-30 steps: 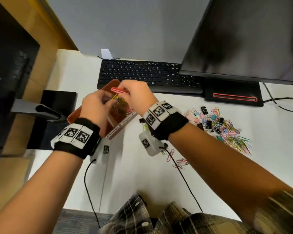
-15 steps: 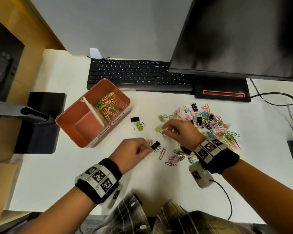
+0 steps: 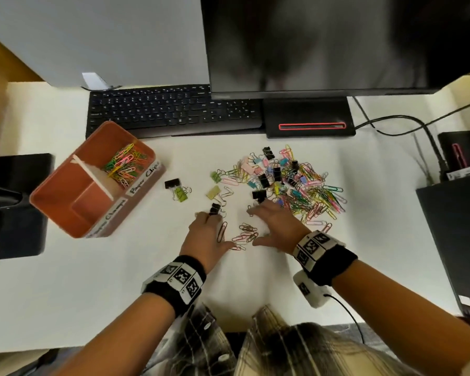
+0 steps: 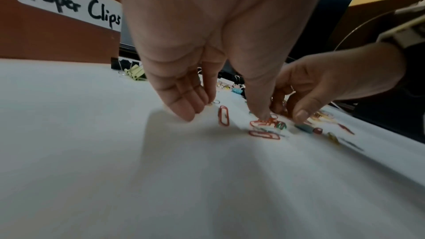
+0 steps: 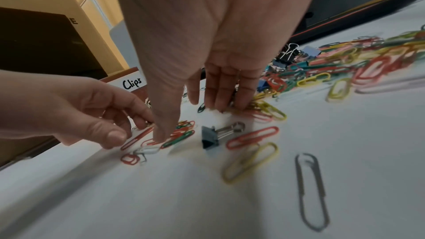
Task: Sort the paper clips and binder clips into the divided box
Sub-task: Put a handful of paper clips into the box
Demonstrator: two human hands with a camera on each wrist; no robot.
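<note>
The orange divided box [image 3: 65, 207] stands at the left, with coloured paper clips [image 3: 122, 164] in its far compartment, labelled "Paper Clips". Its near compartment shows only bare floor. A mixed pile of paper clips and binder clips [image 3: 296, 183] lies right of centre. Both hands rest fingertips-down around a small group of paper clips [image 3: 246, 233]. My left hand [image 3: 219, 229] has its thumb on red clips [image 4: 264, 122] and its fingers by a black binder clip [image 3: 215, 208]. My right hand [image 3: 255, 226] spreads straight fingers [image 5: 220, 97] over the clips, thumb down on them. Neither hand holds anything.
A black keyboard [image 3: 171, 109] and the monitor stand [image 3: 310, 118] run along the back. A black and a green binder clip [image 3: 178, 189] lie near the box, a tan one [image 3: 214, 192] further right. Cables [image 3: 407, 123] and dark equipment [image 3: 456, 240] stand at the right.
A second ago both hands were over the box with paper clips. They came back to the table and now sit spread around the small clip group in front of the pile.
</note>
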